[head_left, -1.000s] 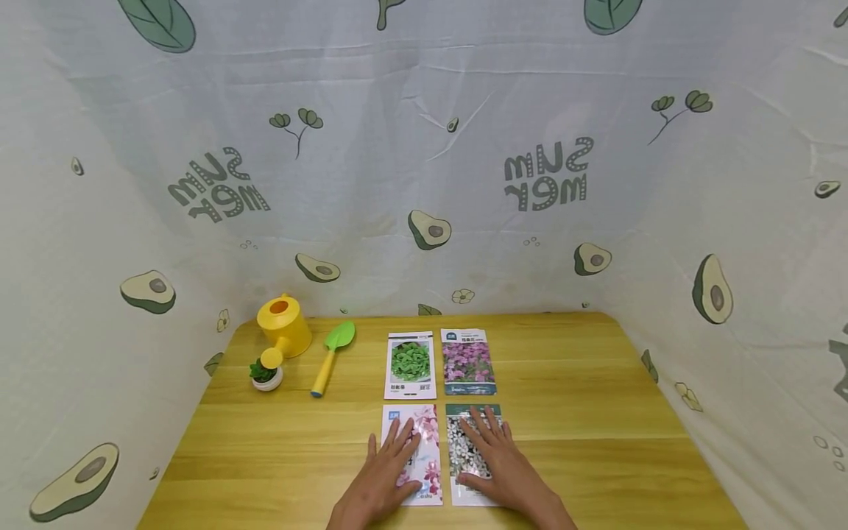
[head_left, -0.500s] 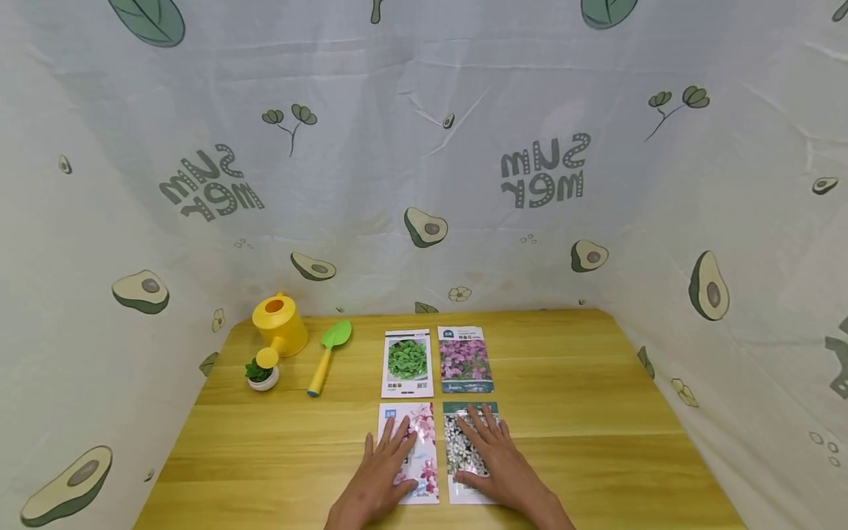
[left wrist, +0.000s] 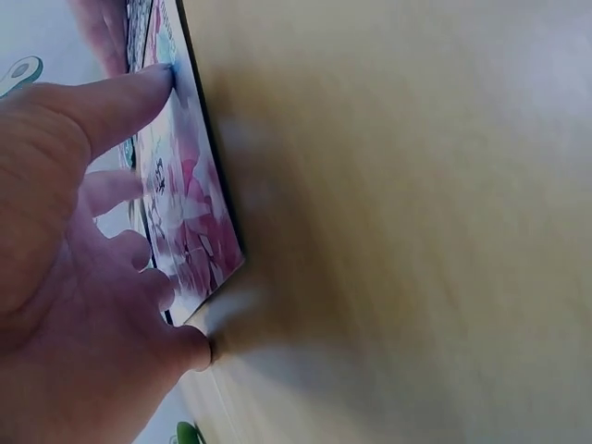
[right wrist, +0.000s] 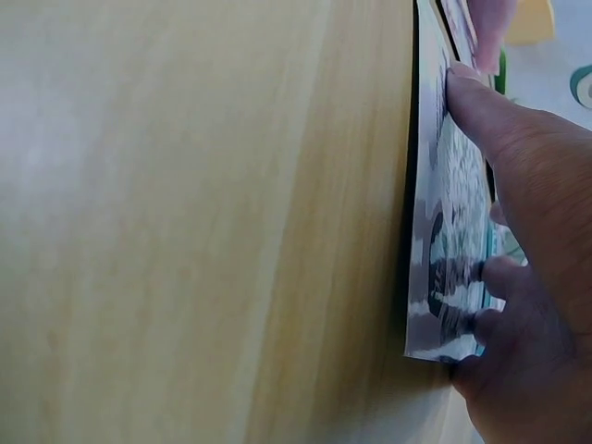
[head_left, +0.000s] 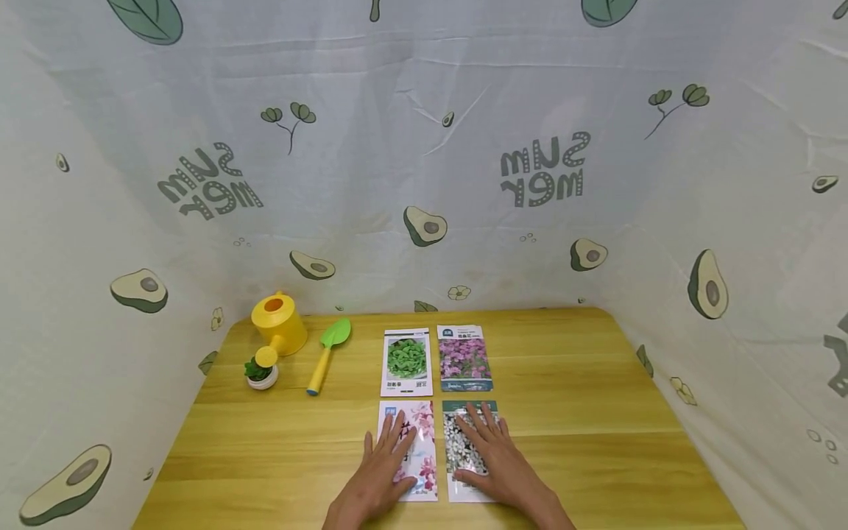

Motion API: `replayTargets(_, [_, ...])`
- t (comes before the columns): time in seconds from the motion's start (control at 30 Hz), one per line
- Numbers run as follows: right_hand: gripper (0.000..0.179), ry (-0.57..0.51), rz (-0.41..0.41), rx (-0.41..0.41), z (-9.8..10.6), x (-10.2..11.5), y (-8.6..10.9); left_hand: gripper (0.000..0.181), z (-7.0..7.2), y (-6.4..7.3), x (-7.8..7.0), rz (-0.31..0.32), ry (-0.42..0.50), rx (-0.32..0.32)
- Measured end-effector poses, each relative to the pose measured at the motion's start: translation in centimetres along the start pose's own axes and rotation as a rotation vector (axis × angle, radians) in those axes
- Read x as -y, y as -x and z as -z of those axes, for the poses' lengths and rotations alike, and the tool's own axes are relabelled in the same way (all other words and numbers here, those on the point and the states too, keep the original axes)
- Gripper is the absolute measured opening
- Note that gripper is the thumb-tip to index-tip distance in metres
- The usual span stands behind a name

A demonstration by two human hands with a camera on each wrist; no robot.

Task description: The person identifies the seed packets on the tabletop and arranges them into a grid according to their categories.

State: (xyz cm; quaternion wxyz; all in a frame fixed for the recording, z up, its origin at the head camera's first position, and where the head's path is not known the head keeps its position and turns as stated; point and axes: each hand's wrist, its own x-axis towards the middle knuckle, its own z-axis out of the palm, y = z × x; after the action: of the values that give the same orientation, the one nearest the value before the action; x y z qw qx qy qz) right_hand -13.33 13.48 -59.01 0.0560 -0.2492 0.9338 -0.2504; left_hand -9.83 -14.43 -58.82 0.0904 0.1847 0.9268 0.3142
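1. Fingers of the left hand [head_left: 384, 471] were laid flat and spread on the pink-flower packet [head_left: 419, 442].
2. The right hand [head_left: 497, 464], likewise spread, was pressed on the white-flower packet [head_left: 457, 449].
3. Even downward pressure was judged advisable, so that both packets stayed square on the near table [head_left: 596, 412].

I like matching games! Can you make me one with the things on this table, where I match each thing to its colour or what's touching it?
Things:
1. watering can
2. little shovel
3. pink blossom seed packet
4. white flower seed packet

Colour or state:
A. green blade with a yellow handle
B. under the flat right hand
C. all yellow, beside a tiny potted plant
D. under the flat left hand

Pairs: 1-C, 2-A, 3-D, 4-B
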Motion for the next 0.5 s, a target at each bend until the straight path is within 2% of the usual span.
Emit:
replayTargets(0.1, [0.092, -0.009, -0.006, 0.009, 0.0, 0.0, -0.1, 0.078, -0.2, -0.1, 0.2, 0.008, 0.009, 0.004])
replayTargets(0.3, [0.094, -0.025, -0.006, 0.004, -0.1, 0.0, -0.2, 0.071, -1.1, 0.0, 1.2, -0.074, 0.083, -0.052])
replayTargets(0.5, [0.091, -0.033, -0.008, -0.020, 0.0, 0.1, -0.1, 0.070, -1.4, 0.0, 1.3, -0.112, 0.047, -0.081])
